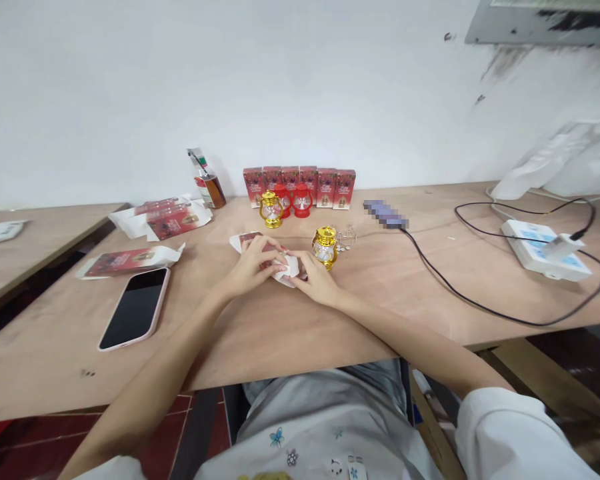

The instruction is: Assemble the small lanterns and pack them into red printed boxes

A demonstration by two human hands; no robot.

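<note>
My left hand (253, 263) and my right hand (316, 279) meet over a small red and white carton (275, 261) lying flat on the wooden table (290, 327). Both hands have fingers closed on the carton's edges. A small gold toy lantern (325, 247) stands just right of my right hand. Beside the lantern lie a few tiny white pieces (344, 245).
A row of red boxes (300, 185) stands at the back with two red lanterns (294, 200) and another gold lantern (271, 209). Flat cartons (130, 261) and a phone (136, 307) lie left. A bottle (207, 181), a black cable (460, 293) and a white power strip (543, 250) are about.
</note>
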